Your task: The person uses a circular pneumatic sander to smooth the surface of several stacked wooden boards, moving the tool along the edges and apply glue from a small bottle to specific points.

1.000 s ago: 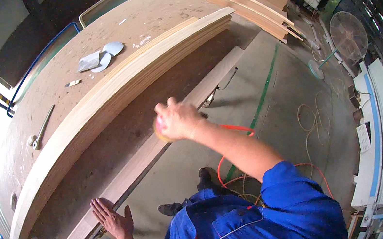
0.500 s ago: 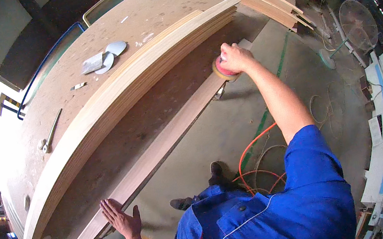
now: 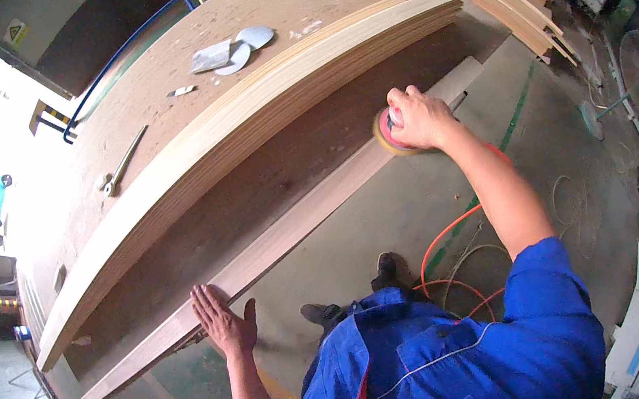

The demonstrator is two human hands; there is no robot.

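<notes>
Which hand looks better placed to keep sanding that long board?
The right hand, probably: it already grips the round sander on the long board near its far end. The left hand lies flat and open on the board's near part, steadying it.

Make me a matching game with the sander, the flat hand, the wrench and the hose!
Things:
1. round sander
2. left hand
3. wrench
4. hose

Descriptions:
A. orange, on the floor
B. lying alone on the workbench top
C. flat on the near end of the long board
D. under the right hand, at the board's far end

Pairs: 1-D, 2-C, 3-B, 4-A
</notes>
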